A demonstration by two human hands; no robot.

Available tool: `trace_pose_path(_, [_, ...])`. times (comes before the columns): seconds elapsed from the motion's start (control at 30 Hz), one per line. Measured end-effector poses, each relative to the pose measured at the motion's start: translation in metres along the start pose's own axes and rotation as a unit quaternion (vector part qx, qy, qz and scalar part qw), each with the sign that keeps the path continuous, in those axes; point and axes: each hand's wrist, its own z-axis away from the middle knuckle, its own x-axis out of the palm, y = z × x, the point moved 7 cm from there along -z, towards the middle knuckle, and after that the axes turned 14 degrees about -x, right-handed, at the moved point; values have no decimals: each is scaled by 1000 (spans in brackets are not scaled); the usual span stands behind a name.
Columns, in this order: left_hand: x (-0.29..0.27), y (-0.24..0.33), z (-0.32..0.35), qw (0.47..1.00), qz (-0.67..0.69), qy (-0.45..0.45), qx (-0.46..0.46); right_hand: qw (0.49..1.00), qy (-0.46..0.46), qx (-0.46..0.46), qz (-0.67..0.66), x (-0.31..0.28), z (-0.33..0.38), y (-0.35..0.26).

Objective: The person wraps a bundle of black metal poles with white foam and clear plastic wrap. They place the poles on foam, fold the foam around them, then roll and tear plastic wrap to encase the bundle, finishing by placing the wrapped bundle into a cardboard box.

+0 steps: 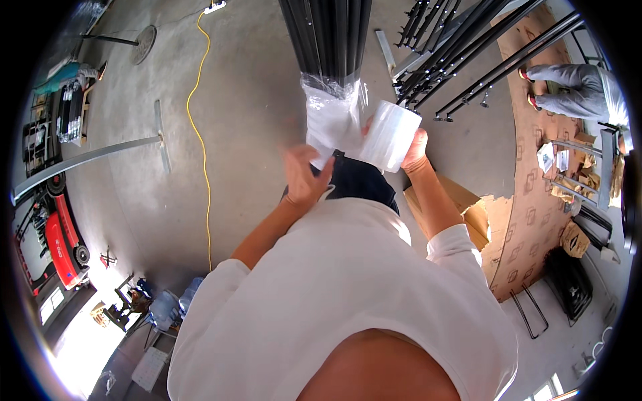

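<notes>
My right hand (416, 151) is wrapped round a wide roll of clear stretch film (389, 137), held tilted just right of my middle. In front of me is a bundle of long black metal tubes (328, 40). Shiny clear film (329, 100) covers the near end of the bundle, over something white. To the left of that end is my left hand (307, 177), its fingers blurred by motion. Thumb and fingers look apart there, with nothing visible held. Whether the left hand touches the film I cannot tell.
More black tubes with small fittings (461, 53) lie at the upper right. An open cardboard box (461, 207) stands by my right arm. A yellow cable (198, 127) crosses the floor on the left. Another person (568, 90) stands on cardboard sheeting at the far right.
</notes>
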Motion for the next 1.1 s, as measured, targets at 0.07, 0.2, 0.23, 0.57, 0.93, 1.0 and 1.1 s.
trace_pose_path(0.07, [14, 16, 13, 991, -6, -131, 13, 1000, 11, 0, -16, -4, 2, 3])
trace_pose_path(0.2, [71, -13, 27, 887, 101, -256, -372, 1000, 18, -8, -7, -7, -5, 5])
trace_pose_path(0.23, [78, -11, 23, 890, 113, -247, -366, 999, 32, -11, -8, -4, -4, 3])
trace_pose_path(0.57, [89, -27, 50, 859, 358, 33, -365, 993, 101, -19, 60, -12, -11, -7])
trace_pose_path(0.93, [18, -12, 16, 986, 47, -14, -161, 996, 63, 17, 57, -29, -10, -16])
trace_pose_path(1.0, [-2, -14, 22, 995, -66, 50, -53, 993, 10, 8, 120, -15, -8, -22])
trace_pose_path(1.1, [-29, -18, 24, 992, -60, 115, -9, 983, -27, 8, 181, 10, 3, -24])
